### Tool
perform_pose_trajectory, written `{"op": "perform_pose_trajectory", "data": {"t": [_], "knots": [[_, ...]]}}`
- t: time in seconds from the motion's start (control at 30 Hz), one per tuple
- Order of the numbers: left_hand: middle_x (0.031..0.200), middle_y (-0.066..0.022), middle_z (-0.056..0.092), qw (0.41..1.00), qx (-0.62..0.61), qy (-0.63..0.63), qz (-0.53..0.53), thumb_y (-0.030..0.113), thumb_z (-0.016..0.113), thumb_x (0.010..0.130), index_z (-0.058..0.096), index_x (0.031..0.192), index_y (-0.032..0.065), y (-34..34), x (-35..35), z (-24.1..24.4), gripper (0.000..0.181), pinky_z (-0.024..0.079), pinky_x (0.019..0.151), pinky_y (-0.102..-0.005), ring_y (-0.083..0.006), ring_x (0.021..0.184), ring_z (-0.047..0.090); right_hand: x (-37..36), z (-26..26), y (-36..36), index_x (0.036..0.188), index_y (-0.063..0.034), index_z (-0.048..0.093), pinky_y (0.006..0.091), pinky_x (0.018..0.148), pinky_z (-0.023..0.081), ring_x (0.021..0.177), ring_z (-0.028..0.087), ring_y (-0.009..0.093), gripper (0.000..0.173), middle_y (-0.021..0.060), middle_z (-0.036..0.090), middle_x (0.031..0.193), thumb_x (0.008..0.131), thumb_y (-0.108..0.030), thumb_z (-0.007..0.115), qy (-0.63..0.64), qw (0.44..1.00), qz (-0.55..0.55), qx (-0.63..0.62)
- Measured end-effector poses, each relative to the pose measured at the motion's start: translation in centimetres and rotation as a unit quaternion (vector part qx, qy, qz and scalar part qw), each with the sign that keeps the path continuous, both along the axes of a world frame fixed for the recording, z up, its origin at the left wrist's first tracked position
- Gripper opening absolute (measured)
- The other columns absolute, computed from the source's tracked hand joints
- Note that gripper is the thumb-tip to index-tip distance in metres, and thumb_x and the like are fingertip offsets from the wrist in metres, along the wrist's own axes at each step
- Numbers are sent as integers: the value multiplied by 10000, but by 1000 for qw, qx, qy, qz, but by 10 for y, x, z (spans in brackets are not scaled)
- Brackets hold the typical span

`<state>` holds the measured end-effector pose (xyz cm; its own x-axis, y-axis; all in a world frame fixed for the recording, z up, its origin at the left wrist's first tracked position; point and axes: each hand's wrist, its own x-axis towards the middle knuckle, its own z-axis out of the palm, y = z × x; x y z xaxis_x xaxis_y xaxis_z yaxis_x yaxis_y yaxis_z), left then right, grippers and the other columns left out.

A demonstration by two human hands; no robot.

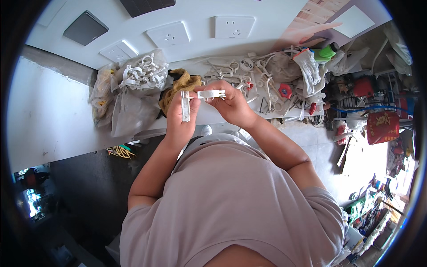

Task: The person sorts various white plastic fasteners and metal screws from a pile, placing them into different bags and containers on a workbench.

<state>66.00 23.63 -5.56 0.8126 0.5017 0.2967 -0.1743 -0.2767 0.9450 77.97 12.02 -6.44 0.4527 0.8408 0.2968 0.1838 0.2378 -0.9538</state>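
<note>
My left hand (175, 121) grips a white plastic pipe clip (185, 110), its long side pointing down toward my body. In my right hand (235, 108) is a second white plastic pipe clip (209, 94), lying crosswise with its forked end to the right. The two clips come together at a corner between my fingertips; whether they are hooked into each other I cannot tell. Both hands are raised above the front edge of a white shelf (213, 117). Behind my left hand lies a crumpled tan and black work glove (182, 81).
A clear plastic bag of white pipe clips (141, 75) sits left on the shelf. Loose fittings, hex keys (266, 105) and a red valve handle (285, 90) are scattered right, near a white knit glove (307, 68) and green bottle (325, 53). Wall sockets (235, 27) are mounted behind.
</note>
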Motion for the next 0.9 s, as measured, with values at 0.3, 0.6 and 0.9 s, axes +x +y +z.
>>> {"op": "perform_pose_trajectory", "data": {"t": [0.3, 0.6, 0.9], "knots": [[948, -19, 551, 993, -115, 23, -7, 105, 666, 845, 508, 1090, 27, 4, -14, -21, 301, 432, 749, -262, -107, 847, 525, -15, -3, -1, 1065, -47, 618, 306, 790, 503, 954, 618, 182, 296, 99, 638, 1046, 785, 25, 680, -6, 995, -101, 7], [1025, -43, 505, 946, -304, 108, 14, 200, 623, 885, 433, 1075, 61, -7, -30, -33, 303, 424, 866, -316, -124, 953, 506, -33, -12, -15, 1003, -34, 653, 316, 718, 519, 844, 639, 269, 269, 101, 665, 954, 740, 8, 692, -60, 991, -101, 59], [903, -91, 572, 940, -326, 98, 0, 124, 539, 913, 436, 967, 65, -6, -21, -24, 130, 470, 773, -319, -175, 814, 582, 45, -39, -84, 944, -103, 661, 374, 696, 510, 834, 615, 271, 221, 61, 614, 939, 760, -59, 546, -394, 820, -118, -398]]}}
